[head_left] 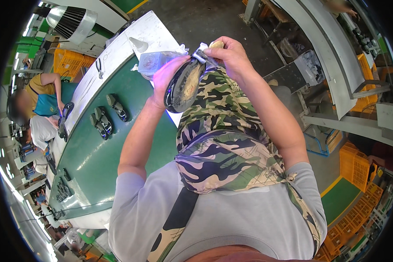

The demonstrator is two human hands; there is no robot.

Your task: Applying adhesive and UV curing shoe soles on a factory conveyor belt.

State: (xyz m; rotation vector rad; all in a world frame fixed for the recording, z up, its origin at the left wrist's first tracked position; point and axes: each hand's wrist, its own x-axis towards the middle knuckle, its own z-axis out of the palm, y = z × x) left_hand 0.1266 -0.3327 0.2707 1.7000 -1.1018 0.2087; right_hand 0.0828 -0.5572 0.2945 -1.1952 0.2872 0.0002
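A dark shoe (184,85) is tilted in front of my chest, its tan, rough underside turned up toward me. My left hand (163,81) is closed around its side, with the fingers mostly hidden behind it. At the shoe's far end, my right hand (230,56) is closed in a pinch on a small pale piece (216,44). Its exact kind is unclear. A shiny whitish part (200,53) shows beside my right thumb. Just beyond my left hand stands a clear bluish plastic container (150,63).
Several dark shoes (101,121) rest on the green tabletop (85,163) to my left. A white funnel-shaped piece (138,44) and pliers (99,68) lie on the white ledge (111,59). A lamp (72,22) hangs at upper left. A co-worker (46,94) handles a shoe across the table. Orange crates (353,168) stand right.
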